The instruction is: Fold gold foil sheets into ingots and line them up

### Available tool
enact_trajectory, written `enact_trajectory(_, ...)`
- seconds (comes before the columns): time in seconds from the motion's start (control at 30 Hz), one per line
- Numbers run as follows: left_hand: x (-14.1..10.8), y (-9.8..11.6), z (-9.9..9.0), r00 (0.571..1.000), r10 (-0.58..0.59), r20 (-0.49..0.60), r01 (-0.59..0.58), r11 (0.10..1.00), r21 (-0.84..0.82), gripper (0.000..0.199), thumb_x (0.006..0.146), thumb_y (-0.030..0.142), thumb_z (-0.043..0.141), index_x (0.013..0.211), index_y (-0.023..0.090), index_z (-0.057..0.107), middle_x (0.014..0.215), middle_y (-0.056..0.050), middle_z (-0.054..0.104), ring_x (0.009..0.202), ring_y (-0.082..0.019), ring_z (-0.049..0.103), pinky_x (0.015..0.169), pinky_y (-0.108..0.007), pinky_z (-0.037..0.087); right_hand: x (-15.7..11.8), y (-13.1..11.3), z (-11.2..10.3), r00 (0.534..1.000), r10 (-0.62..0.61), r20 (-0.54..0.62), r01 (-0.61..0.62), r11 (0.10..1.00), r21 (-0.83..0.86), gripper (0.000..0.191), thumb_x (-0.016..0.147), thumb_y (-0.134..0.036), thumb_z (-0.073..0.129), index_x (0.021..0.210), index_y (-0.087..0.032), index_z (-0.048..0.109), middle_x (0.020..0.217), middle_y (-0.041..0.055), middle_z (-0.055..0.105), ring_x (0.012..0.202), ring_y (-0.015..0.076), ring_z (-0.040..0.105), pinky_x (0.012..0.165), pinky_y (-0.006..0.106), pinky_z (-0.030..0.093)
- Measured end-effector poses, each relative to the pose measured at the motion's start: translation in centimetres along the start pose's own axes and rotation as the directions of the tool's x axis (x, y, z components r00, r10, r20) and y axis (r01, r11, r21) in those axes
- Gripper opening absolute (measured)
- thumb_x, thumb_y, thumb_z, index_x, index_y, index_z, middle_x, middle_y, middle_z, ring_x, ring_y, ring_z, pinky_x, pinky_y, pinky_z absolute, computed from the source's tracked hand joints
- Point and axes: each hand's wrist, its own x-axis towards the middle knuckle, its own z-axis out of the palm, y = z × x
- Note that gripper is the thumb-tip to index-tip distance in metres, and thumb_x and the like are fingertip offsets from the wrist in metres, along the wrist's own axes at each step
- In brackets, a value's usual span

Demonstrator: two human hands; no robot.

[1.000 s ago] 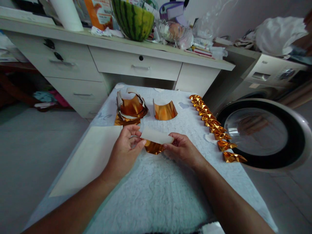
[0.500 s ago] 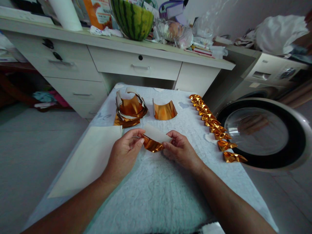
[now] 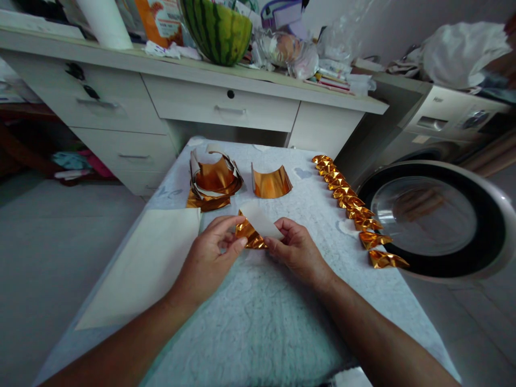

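A white cabinet (image 3: 262,110) with drawers stands before a pale wall (image 3: 397,29). On the right is a washing machine (image 3: 455,115) with its round door (image 3: 435,226) open. The floor (image 3: 76,236) is grey, the light dim.

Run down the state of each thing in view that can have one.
Left hand: closed on the held sheet's left end
Right hand: closed on its right end
Held sheet: partly folded, gold and white sides showing
Foil stack: curled
Single foil sheet: curled, apart from the stack
Row of gold pieces: folded
Pale paper: flat
Washer door: open
Drawers: shut
Watermelon: looks cut
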Motion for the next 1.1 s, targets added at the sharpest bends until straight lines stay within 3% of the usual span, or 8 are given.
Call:
enact_trajectory(0.1, -0.3, 0.2, 0.3, 0.998, -0.02, 0.052, 0.02, 1.0, -0.001, 0.052, 0.08, 0.028, 0.065, 0.131, 0.025, 0.051, 0.14, -0.007, 0.046, 0.082, -0.012, 0.065, 0.076, -0.032, 0.058, 0.1, 0.0, 0.1, 1.0, -0.009, 0.006, 0.009, 1.0, 0.011, 0.03, 0.076, -0.038, 0.072, 0.08, -0.019, 0.049, 0.066, -0.005, 0.054, 0.052, 0.0066, 0.043, 0.047, 0.019, 0.03)
enact_trajectory(0.2, -0.3, 0.0, 0.5, 0.998, 0.002, 0.061, 0.001, 0.999, -0.041, 0.055, 0.081, 0.023, 0.063, 0.133, 0.026, 0.048, 0.141, -0.007, 0.044, 0.089, -0.013, 0.066, 0.082, -0.033, 0.058, 0.1, 0.1, 0.3, 1.0, -0.012, 0.024, 0.011, 0.999, 0.037, 0.031, 0.076, -0.038, 0.072, 0.086, -0.02, 0.048, 0.074, -0.0032, 0.06, 0.058, 0.008, 0.049, 0.051, 0.019, 0.034)
enact_trajectory(0.43, 0.0, -0.8, 0.6, 0.998, -0.009, 0.064, 0.019, 0.985, -0.169, 0.05, 0.085, 0.025, 0.059, 0.133, 0.024, 0.049, 0.14, -0.008, 0.049, 0.118, -0.024, 0.059, 0.097, -0.04, 0.053, 0.0, 0.3, 0.5, 0.997, -0.026, 0.072, 0.031, 0.997, -0.064, 0.073, 0.077, -0.029, 0.07, 0.135, -0.028, 0.026, 0.068, -0.0091, 0.057, 0.049, 0.0076, 0.042, 0.045, 0.018, 0.029)
enact_trajectory(0.57, 0.1, -0.5, 0.4, 0.997, -0.064, 0.041, 0.071, 0.979, -0.191, 0.048, 0.085, 0.025, 0.058, 0.132, 0.023, 0.05, 0.141, -0.009, 0.05, 0.119, -0.025, 0.059, 0.098, -0.041, 0.051, -0.3, 0.0, 0.6, 0.989, -0.055, 0.135, 0.071, 0.991, -0.113, 0.068, 0.081, -0.023, 0.064, 0.137, -0.029, 0.027, 0.075, -0.0068, 0.057, 0.053, 0.0081, 0.044, 0.048, 0.02, 0.032)
enact_trajectory(0.7, 0.4, -0.3, 0.1, 0.987, -0.157, 0.019, 0.157, 0.957, -0.245, 0.046, 0.084, 0.024, 0.058, 0.13, 0.022, 0.051, 0.127, -0.008, 0.063, 0.105, -0.023, 0.066, 0.092, -0.04, 0.052, -0.6, -0.4, 0.4, 0.969, -0.121, 0.216, 0.164, 0.967, -0.193, 0.066, 0.08, -0.015, 0.059, 0.137, -0.027, 0.027, 0.088, -0.002, 0.057, 0.066, 0.0108, 0.051, 0.057, 0.023, 0.04)
enact_trajectory(0.9, 0.7, 0.0, 0.1, 0.978, -0.21, 0.015, 0.203, 0.922, -0.329, 0.045, 0.082, 0.022, 0.057, 0.126, 0.021, 0.054, 0.12, -0.006, 0.067, 0.107, -0.022, 0.065, 0.094, -0.037, 0.05, -0.3, 0.1, -0.1, 0.914, -0.337, 0.225, 0.402, 0.699, -0.591, 0.067, 0.07, 0.002, 0.051, 0.13, -0.026, 0.039, 0.107, 0.0042, 0.056, 0.09, 0.0169, 0.053, 0.076, 0.031, 0.044)
enact_trajectory(1.0, 0.7, -0.1, 0.2, 0.979, -0.199, 0.048, 0.204, 0.928, -0.312, 0.043, 0.081, 0.023, 0.056, 0.124, 0.019, 0.055, 0.126, -0.007, 0.063, 0.114, -0.023, 0.061, 0.1, -0.039, 0.047, -0.1, 0.2, -0.3, 0.882, -0.407, 0.236, 0.447, 0.569, -0.69, 0.05, 0.069, 0.003, 0.048, 0.111, -0.023, 0.053, 0.096, 0.0027, 0.054, 0.089, 0.0176, 0.05, 0.076, 0.031, 0.042)
enact_trajectory(1.1, 0.8, -0.5, 0.2, 0.987, -0.143, 0.073, 0.155, 0.967, -0.203, 0.04, 0.082, 0.021, 0.052, 0.122, 0.019, 0.057, 0.129, -0.008, 0.06, 0.118, -0.022, 0.058, 0.106, -0.043, 0.043, -0.1, 0.1, -0.4, 0.87, -0.421, 0.257, 0.461, 0.512, -0.725, 0.033, 0.072, 0.0, 0.05, 0.095, -0.021, 0.06, 0.088, 0.0024, 0.051, 0.084, 0.0172, 0.049, 0.072, 0.029, 0.04)
